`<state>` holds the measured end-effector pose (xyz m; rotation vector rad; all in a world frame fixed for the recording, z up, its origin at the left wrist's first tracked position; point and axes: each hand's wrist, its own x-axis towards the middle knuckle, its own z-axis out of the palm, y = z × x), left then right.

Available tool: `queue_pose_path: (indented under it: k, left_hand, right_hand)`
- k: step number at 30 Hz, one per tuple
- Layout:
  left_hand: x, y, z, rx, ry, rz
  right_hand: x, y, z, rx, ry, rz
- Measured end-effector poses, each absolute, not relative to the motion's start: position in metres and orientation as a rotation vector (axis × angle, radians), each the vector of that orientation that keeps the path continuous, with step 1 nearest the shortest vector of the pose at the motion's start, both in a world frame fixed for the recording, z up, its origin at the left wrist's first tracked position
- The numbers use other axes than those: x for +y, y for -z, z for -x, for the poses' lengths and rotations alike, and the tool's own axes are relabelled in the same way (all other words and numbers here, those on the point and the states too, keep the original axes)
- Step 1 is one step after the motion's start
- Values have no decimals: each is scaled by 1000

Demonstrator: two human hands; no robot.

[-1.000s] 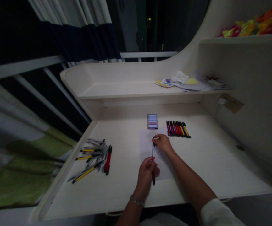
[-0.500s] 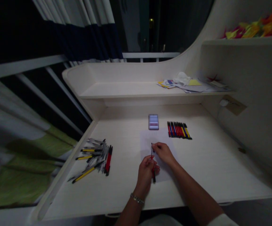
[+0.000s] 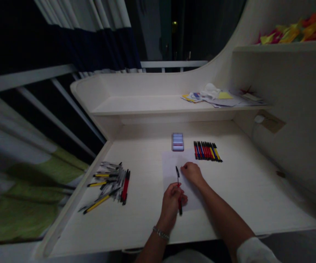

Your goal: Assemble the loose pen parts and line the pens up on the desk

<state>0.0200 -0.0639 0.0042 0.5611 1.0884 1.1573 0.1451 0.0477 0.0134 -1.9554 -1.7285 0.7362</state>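
My left hand (image 3: pixel 172 197) is closed around a red pen (image 3: pixel 180 205) with a black end pointing toward me. A thin dark length sticks out of the pen's far end, and a black cap-like piece (image 3: pixel 177 171) is at its tip. Whether that piece is joined to it, I cannot tell. Just right of the tip, my right hand (image 3: pixel 192 172) is closed with fingertips pressed together, apart from the pen. Anything in those fingers is hidden. Under both hands lies a white sheet of paper (image 3: pixel 169 164).
A row of red, blue and yellow pens (image 3: pixel 207 151) lies at the right. At the left are a pile of clear and yellow pens (image 3: pixel 105 182) and some red pens (image 3: pixel 126 187). A phone (image 3: pixel 178 141) lies beyond the paper, below a shelf (image 3: pixel 136 104).
My right hand has moved slightly right, away from the pen's tip, so the black piece there shows clearly. My left hand still holds the red pen, shifted slightly right.
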Motion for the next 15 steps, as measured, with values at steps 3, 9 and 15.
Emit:
queue_pose_path:
  k: [3,9,15]
  left_hand:
    - [-62,-3,-19,1100,-1158,-556]
    - [-58,-2,-22,1062,-1167,-559]
    - [-55,-1,-26,1039,-1149,-645]
  right_hand:
    - [46,-9,-142,-1848,-628,2065]
    - [35,-15,-146,-1763,-700,1935]
    - [-2,-12,-152,-1565,-1263,1317]
